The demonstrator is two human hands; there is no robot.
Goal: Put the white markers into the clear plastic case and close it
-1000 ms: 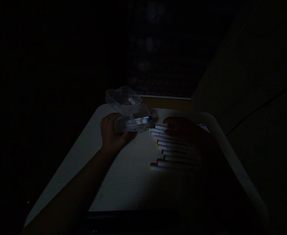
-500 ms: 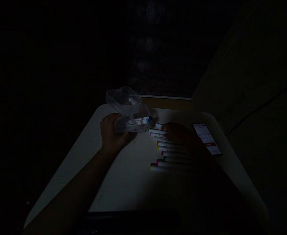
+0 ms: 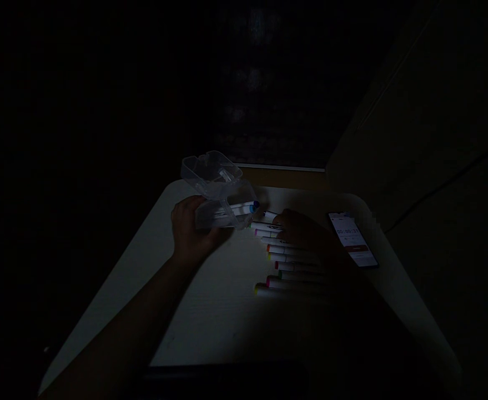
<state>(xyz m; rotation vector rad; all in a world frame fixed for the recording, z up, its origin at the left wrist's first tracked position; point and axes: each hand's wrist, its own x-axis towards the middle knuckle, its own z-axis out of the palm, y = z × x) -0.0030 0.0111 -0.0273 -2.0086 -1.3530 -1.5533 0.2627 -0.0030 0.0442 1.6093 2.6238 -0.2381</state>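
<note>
Head view: right hand (image 3: 302, 229) is now reaching lower, baring the phone (image 3: 353, 239); I can't tell if it's pinching. Left hand (image 3: 189, 232) is clasping the clear box (image 3: 221, 190), white pens (image 3: 282, 250) lying at its four o'clock.

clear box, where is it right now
In the head view, the box is left of centre, held in the left hand, by the upper left of the marker row.

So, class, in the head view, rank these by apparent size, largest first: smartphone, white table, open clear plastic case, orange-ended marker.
1. White table
2. Open clear plastic case
3. Smartphone
4. Orange-ended marker, its right end lost in shadow
</note>
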